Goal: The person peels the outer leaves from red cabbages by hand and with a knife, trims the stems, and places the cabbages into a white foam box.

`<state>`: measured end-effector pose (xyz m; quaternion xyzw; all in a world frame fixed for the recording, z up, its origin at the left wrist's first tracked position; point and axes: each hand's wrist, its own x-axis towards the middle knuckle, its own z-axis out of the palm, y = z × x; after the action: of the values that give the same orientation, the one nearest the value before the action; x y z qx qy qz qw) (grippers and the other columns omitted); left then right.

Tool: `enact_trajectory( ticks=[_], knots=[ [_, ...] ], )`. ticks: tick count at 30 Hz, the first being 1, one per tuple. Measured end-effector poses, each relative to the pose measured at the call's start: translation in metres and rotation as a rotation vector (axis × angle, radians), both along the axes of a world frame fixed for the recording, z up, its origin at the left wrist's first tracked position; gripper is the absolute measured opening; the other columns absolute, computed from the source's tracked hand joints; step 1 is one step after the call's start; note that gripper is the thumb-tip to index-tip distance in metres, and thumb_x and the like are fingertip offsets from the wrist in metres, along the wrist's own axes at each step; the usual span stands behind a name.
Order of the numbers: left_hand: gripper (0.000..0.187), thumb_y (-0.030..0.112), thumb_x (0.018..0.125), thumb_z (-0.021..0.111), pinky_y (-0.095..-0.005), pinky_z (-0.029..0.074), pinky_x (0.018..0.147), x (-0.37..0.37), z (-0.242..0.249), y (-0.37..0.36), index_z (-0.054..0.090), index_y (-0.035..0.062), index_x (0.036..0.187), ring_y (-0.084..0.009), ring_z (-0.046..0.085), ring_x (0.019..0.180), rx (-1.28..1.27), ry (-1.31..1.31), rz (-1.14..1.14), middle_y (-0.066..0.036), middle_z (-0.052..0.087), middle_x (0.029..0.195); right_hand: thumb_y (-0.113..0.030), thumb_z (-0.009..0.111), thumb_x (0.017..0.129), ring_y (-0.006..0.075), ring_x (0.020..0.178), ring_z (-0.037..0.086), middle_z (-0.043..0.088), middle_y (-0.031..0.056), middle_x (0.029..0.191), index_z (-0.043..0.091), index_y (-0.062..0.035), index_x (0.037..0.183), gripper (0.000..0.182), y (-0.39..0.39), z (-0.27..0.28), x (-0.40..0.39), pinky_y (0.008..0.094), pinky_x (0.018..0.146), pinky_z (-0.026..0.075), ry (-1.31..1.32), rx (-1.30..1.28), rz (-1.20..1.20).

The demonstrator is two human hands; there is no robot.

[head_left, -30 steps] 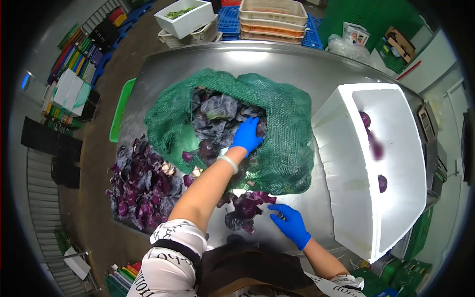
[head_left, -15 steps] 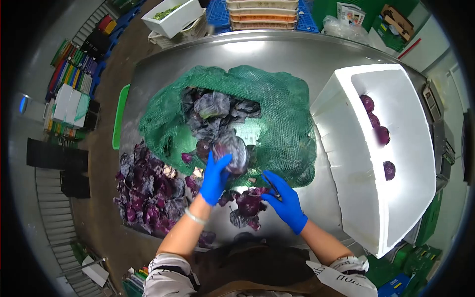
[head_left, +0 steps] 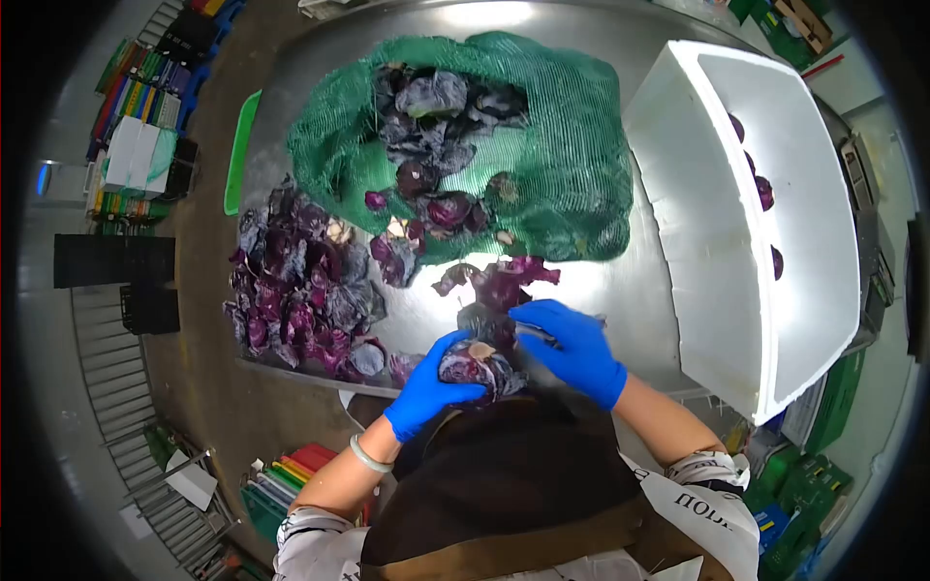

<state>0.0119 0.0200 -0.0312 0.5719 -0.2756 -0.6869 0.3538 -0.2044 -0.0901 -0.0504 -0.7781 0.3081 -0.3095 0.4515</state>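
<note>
A purple cabbage (head_left: 475,371) with its pale cut stem facing up sits in my left hand (head_left: 426,387), whose blue-gloved fingers curl round its left side close to my apron. My right hand (head_left: 570,351), also in a blue glove, is just right of the cabbage with its fingers closed round a thin knife (head_left: 539,336), mostly hidden by the hand. Loose purple leaves (head_left: 499,289) lie beyond both hands. Farther off, a green mesh bag (head_left: 572,155) is spread on the steel table (head_left: 630,305), with dark leaves and more cabbages at its opening.
On the left of the table is a large heap of purple leaves (head_left: 310,290). A white foam box (head_left: 712,252) stands at the right with several small purple cabbages inside. A green tray edge (head_left: 237,165) shows beyond the table's left edge.
My left hand has brought the cabbage from the mesh bag back towards my body. My right hand has stayed near it, holding the knife. The view has tilted down.
</note>
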Motion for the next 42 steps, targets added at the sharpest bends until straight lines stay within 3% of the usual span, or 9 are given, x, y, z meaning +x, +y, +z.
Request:
enact_trajectory(
  ticks=[4, 10, 21, 25, 27, 30, 33, 39, 42],
  knots=[
    [0.065, -0.001, 0.078, 0.070, -0.0319, 0.047, 0.097, -0.011, 0.016, 0.026, 0.042, 0.0038, 0.137, -0.0173, 0.055, 0.113, 0.171, 0.210, 0.143, -0.009, 0.055, 0.125, -0.014, 0.059, 0.079, 0.0171, 0.061, 0.061, 0.060, -0.0003, 0.098, 0.049, -0.0160, 0.135, 0.056, 0.033, 0.004, -0.020, 0.0328, 0.050, 0.051, 0.521, -0.419, 0.279],
    [0.065, 0.002, 0.080, 0.071, -0.0317, 0.045, 0.098, -0.018, 0.018, 0.047, 0.042, 0.0029, 0.137, -0.0160, 0.053, 0.114, 0.116, 0.129, 0.069, -0.008, 0.056, 0.126, -0.010, 0.055, 0.082, 0.0257, 0.064, 0.066, 0.063, 0.0054, 0.111, 0.044, -0.0138, 0.139, 0.058, 0.064, 0.004, -0.012, 0.0372, 0.051, 0.052, 0.664, -0.299, 0.331],
    [0.058, 0.012, 0.076, 0.079, -0.0301, 0.047, 0.093, -0.027, -0.013, 0.070, 0.048, 0.0025, 0.125, -0.0155, 0.057, 0.105, 0.105, -0.013, 0.162, -0.009, 0.059, 0.115, -0.009, 0.053, 0.083, 0.0299, 0.065, 0.066, 0.063, 0.0156, 0.094, 0.047, -0.0038, 0.133, 0.051, 0.072, -0.027, -0.015, 0.0396, 0.054, 0.053, 0.825, -0.256, 0.291],
    [0.074, 0.013, 0.069, 0.083, -0.0334, 0.047, 0.095, -0.024, -0.002, 0.076, 0.044, 0.0036, 0.131, -0.0195, 0.055, 0.110, -0.326, -0.456, 0.234, -0.012, 0.057, 0.119, -0.008, 0.054, 0.085, 0.0227, 0.063, 0.067, 0.065, 0.0140, 0.083, 0.055, -0.0011, 0.119, 0.035, 0.041, -0.085, -0.055, 0.0359, 0.056, 0.055, 1.095, -0.243, 0.101],
    [0.082, 0.013, 0.064, 0.086, -0.0350, 0.045, 0.097, -0.014, 0.005, 0.058, 0.042, 0.0033, 0.133, -0.0217, 0.053, 0.113, -0.366, -0.451, 0.319, -0.012, 0.054, 0.121, -0.010, 0.058, 0.086, 0.0152, 0.064, 0.066, 0.068, 0.0110, 0.084, 0.059, -0.0095, 0.124, 0.038, 0.034, -0.085, -0.057, 0.0279, 0.062, 0.053, 0.546, -0.135, 0.078],
    [0.087, 0.013, 0.062, 0.087, -0.0362, 0.042, 0.101, -0.010, 0.008, 0.044, 0.040, 0.0035, 0.135, -0.0226, 0.051, 0.116, -0.400, -0.448, 0.256, -0.012, 0.051, 0.123, -0.030, 0.067, 0.089, 0.0054, 0.059, 0.055, 0.064, -0.0006, 0.084, 0.058, -0.0111, 0.127, 0.044, 0.040, -0.003, 0.008, 0.0212, 0.053, 0.045, 0.191, 1.130, 0.056],
    [0.103, 0.011, 0.062, 0.087, -0.0371, 0.038, 0.105, -0.016, 0.015, 0.026, 0.027, 0.0053, 0.145, -0.0235, 0.045, 0.124, -0.577, -0.454, 0.222, -0.011, 0.046, 0.130, -0.028, 0.070, 0.087, 0.0084, 0.066, 0.059, 0.064, 0.0044, 0.093, 0.053, -0.0063, 0.129, 0.050, 0.043, -0.017, 0.031, 0.0226, 0.056, 0.047, -0.217, 1.301, 0.130],
    [0.088, -0.005, 0.073, 0.070, -0.0324, 0.048, 0.096, -0.010, 0.003, 0.022, 0.023, 0.0078, 0.147, -0.0222, 0.053, 0.116, -0.109, 0.193, 0.491, -0.013, 0.046, 0.132, -0.015, 0.071, 0.085, 0.0172, 0.098, 0.063, 0.064, 0.0097, 0.109, 0.054, -0.0048, 0.126, 0.045, 0.039, 0.003, 0.043, 0.0293, 0.083, 0.051, -0.128, 0.801, 0.058],
    [0.087, -0.004, 0.073, 0.070, -0.0329, 0.048, 0.095, -0.005, 0.013, 0.018, 0.025, 0.0072, 0.146, -0.0222, 0.053, 0.115, -0.098, 0.138, 0.500, -0.013, 0.049, 0.129, -0.010, 0.068, 0.085, 0.0188, 0.096, 0.066, 0.064, 0.0094, 0.115, 0.056, -0.0084, 0.123, 0.040, 0.027, 0.004, 0.027, 0.0298, 0.080, 0.053, 0.027, 0.309, -0.007]
  ],
)
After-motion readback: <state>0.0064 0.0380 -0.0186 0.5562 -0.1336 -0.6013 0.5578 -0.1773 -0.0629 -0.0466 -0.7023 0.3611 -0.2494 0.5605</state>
